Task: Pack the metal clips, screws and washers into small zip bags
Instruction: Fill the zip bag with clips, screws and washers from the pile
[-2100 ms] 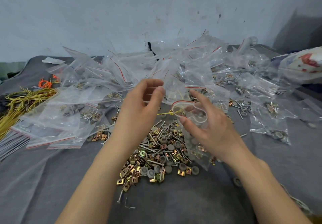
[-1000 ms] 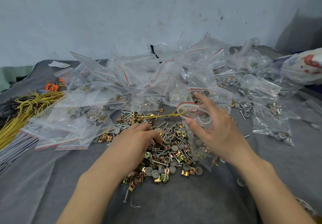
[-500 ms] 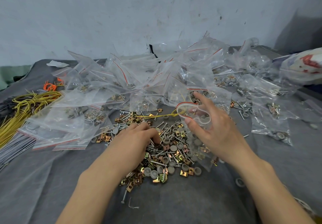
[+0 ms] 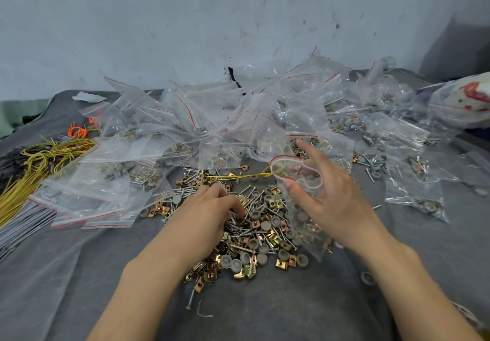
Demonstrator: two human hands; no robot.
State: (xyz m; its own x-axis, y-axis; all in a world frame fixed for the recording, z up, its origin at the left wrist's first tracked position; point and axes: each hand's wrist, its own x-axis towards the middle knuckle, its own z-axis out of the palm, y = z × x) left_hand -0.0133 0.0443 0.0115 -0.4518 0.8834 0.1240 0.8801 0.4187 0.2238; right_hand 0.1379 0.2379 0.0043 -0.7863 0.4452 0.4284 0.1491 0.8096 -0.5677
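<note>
My right grip (image 4: 334, 204) pinches a clear zip bag (image 4: 305, 208) open by its red-lined mouth over the middle of the bench (image 4: 265, 314). Grey round washers (image 4: 302, 216) and brassy square clips (image 4: 310, 228) lie in its bottom. My left grip (image 4: 209, 214), at the bag mouth two seconds ago, now curls into the loose pile (image 4: 261, 242); I cannot tell whether it holds anything. Filled bags (image 4: 225, 128) are heaped toward the far edge.

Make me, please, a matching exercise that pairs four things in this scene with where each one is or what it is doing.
Column 1
1 left hand
2 right hand
3 yellow wires
4 filled zip bags

Column 2
A far left of the grey cloth
B holds the open zip bag
C heaped behind the loose hardware pile
D rests on that pile

Pairs: 1-D, 2-B, 3-A, 4-C
</note>
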